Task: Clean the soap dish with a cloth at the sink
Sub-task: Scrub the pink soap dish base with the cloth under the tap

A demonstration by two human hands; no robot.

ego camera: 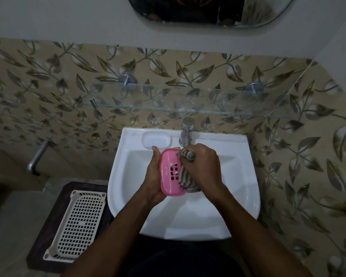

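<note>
Above sink [238, 156]: soap dish [169, 172] (tap [186, 130] behind).

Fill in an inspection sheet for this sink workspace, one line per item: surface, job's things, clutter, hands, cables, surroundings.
Surface: white sink, tap at back.
Job's things: pink soap dish held over the basin; striped cloth against its right side.
Clutter: white basket on a dark stand left of the sink.
Hands: left hand grips the soap dish; right hand grips the cloth.
Cables: nothing seen.
Surroundings: leaf-patterned tiles, glass shelf, mirror above.

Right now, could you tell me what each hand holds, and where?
Left hand: pink soap dish, round its long side. Right hand: striped cloth, upper part.
</note>
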